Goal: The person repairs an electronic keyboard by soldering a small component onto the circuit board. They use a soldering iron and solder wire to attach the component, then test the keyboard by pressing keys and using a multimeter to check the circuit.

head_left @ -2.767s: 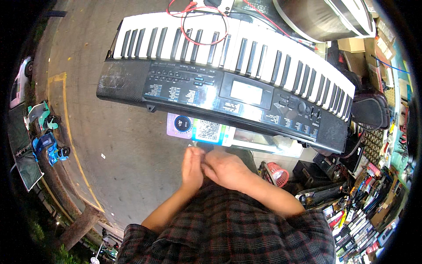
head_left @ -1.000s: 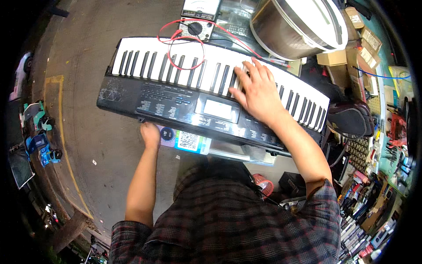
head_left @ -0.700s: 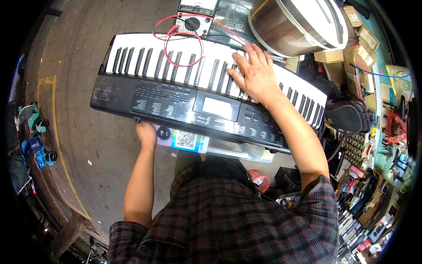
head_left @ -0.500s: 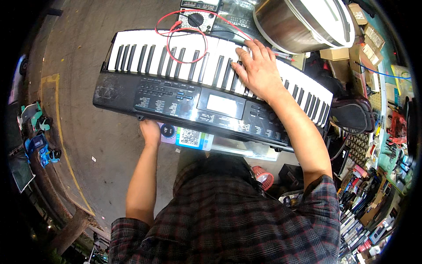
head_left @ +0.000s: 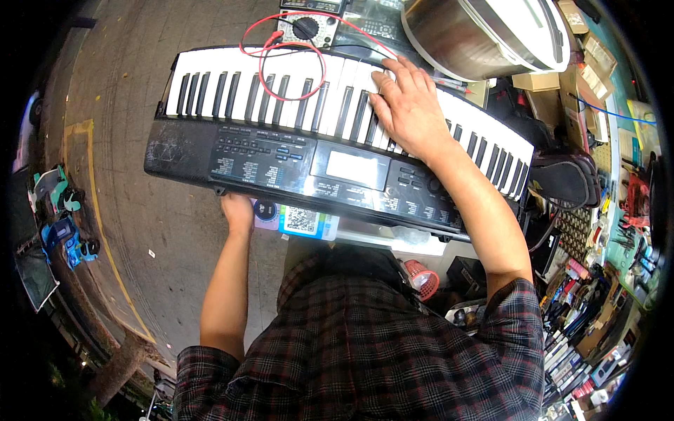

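Note:
A black electronic keyboard (head_left: 264, 168) with white and black keys lies across the view. My right hand (head_left: 409, 112) rests on its keys right of the middle, fingers spread and holding nothing. My left hand (head_left: 237, 212) is at the keyboard's lower left edge, beside a purple and blue card with a square code (head_left: 303, 221); its fingers are mostly hidden under the edge, so their grip is unclear. Behind the keyboard sit an analogue multimeter (head_left: 307, 27) and a large steel pot (head_left: 463, 38). A looped red lead (head_left: 324, 74) lies over the keys.
A black padded bag (head_left: 562, 181) is at the right, near cardboard boxes (head_left: 533, 82) and crowded tools and parts (head_left: 583, 309). A pink basket (head_left: 421, 278) stands low under the ledge. Blue and teal vehicles (head_left: 67, 238) stand on the pavement at the left.
My hands, together below the keyboard in the oldest frame, have separated: the left to the lower edge, the right onto the keys. Lately the right has crept slightly toward the back.

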Action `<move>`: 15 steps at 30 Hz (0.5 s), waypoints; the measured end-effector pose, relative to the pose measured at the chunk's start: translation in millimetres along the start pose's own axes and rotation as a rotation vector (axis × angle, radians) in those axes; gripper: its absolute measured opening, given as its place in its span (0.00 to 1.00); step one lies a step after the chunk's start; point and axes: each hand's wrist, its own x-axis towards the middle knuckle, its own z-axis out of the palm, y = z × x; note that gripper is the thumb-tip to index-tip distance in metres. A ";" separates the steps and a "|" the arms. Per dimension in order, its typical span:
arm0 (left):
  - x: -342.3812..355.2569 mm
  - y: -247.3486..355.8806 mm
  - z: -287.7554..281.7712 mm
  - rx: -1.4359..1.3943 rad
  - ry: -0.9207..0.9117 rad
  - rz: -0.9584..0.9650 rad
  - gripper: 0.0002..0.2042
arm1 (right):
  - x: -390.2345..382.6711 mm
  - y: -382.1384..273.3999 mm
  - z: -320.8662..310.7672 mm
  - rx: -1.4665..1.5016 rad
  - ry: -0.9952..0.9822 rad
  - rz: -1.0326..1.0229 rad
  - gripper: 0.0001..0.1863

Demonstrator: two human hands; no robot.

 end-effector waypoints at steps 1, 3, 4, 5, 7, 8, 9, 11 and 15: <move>0.7 -1.8 -0.2 0.015 0.017 0.007 0.20 | 1.1 -0.2 -2.1 0.014 0.012 -0.007 0.23; -1.3 7.6 2.5 -0.002 0.011 -0.003 0.19 | -1.7 1.0 -1.8 0.013 0.024 -0.005 0.22; -3.2 12.0 3.8 -0.035 -0.008 -0.022 0.19 | -4.6 1.9 1.3 0.000 0.024 -0.001 0.22; -5.2 17.4 3.0 -0.068 -0.018 -0.041 0.19 | -3.8 0.3 2.2 -0.007 0.027 -0.003 0.22; -4.1 14.4 4.8 -0.115 -0.022 -0.042 0.18 | -2.5 -0.1 -2.7 0.038 0.061 -0.008 0.21; -2.1 9.9 3.0 -0.135 -0.020 -0.043 0.18 | -1.1 -2.2 -5.8 0.065 0.079 -0.011 0.21; -0.4 5.3 1.3 -0.091 -0.022 -0.014 0.18 | -1.1 -3.7 -8.0 0.085 0.083 -0.014 0.21; 1.8 1.2 -0.9 -0.004 -0.032 0.041 0.18 | -3.9 -4.3 -11.8 0.121 0.088 -0.018 0.20; -4.5 20.5 3.9 -0.100 -0.022 -0.042 0.16 | -10.3 -1.5 -14.8 0.132 0.094 -0.041 0.19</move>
